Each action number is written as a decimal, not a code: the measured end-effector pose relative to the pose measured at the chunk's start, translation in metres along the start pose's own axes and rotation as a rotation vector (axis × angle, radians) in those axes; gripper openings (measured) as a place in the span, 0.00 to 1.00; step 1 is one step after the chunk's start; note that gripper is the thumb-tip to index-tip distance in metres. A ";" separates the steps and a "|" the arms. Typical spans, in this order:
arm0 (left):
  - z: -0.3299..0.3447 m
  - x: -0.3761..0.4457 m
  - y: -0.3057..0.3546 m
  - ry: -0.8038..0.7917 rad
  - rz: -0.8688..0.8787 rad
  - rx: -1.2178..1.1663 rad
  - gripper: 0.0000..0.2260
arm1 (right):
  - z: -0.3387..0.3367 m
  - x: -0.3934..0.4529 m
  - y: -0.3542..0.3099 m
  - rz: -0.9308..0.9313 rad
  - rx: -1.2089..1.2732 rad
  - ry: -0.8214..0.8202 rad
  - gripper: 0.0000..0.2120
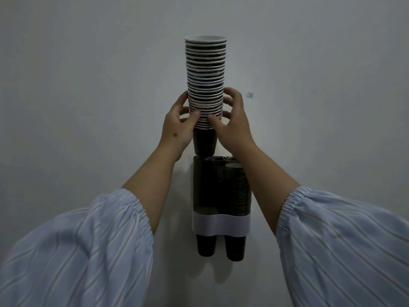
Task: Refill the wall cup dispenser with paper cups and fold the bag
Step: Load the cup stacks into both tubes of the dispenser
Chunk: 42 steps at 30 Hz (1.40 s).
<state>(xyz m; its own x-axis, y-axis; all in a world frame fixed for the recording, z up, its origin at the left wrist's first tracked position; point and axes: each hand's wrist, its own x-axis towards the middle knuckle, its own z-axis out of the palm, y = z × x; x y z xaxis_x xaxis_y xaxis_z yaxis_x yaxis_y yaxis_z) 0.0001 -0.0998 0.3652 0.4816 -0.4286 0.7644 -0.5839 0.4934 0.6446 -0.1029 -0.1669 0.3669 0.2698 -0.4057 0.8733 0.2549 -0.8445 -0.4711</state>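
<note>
Both hands, left hand (178,127) and right hand (232,122), grasp a ribbed stack of paper cups (206,80), upright above the dim, dark two-tube dispenser (221,191), whose interior is indistinct.

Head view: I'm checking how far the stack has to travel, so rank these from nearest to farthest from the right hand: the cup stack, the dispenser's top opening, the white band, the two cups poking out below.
1. Cup stack: gripped by the right hand.
2. Dispenser's top opening: just below.
3. White band: lower on the dispenser.
4. Two cups at the bottom: farthest.
</note>
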 end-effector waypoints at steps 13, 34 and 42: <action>0.018 0.003 -0.058 -0.101 -0.099 0.073 0.21 | 0.005 -0.008 0.057 0.186 -0.107 -0.090 0.28; 0.015 -0.016 -0.099 -0.167 -0.155 0.361 0.12 | 0.008 -0.019 0.089 0.290 -0.676 -0.244 0.15; 0.017 -0.020 -0.105 -0.192 -0.124 0.640 0.12 | 0.005 -0.027 0.086 0.241 -0.922 -0.461 0.22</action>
<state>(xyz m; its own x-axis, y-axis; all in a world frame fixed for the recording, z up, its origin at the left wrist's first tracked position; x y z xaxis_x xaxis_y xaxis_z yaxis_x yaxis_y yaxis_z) 0.0411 -0.1560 0.2821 0.4804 -0.6089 0.6313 -0.8317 -0.0878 0.5483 -0.0842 -0.2266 0.3022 0.5949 -0.5893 0.5467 -0.6036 -0.7766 -0.1803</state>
